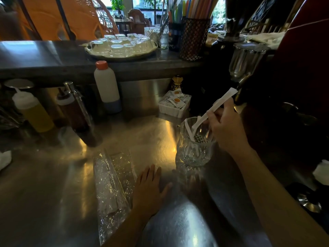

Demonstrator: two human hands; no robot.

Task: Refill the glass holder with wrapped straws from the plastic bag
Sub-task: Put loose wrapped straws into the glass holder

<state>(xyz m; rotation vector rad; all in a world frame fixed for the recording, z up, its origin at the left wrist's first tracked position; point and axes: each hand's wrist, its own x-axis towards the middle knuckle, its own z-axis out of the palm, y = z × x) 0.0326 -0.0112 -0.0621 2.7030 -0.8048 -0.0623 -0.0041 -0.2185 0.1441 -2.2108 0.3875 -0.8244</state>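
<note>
A cut-crystal glass holder (193, 154) stands on the steel counter, right of centre. My right hand (226, 129) is at its rim, shut on a white wrapped straw (220, 104) whose lower end dips into the holder while the upper end slants up and right. One or two more wrapped straws (189, 130) lean inside the glass. A clear plastic bag (112, 186) lies flat on the counter to the left, with wrapped straws dimly visible inside. My left hand (151, 189) rests flat and open on the counter beside the bag's right edge.
A white bottle with an orange cap (106, 86), squeeze bottles (32, 111) and a dark pump bottle (76, 111) stand at the back left. A white basket of sachets (175, 104) sits behind the holder. A tray of upturned glasses (121, 45) is on the upper shelf.
</note>
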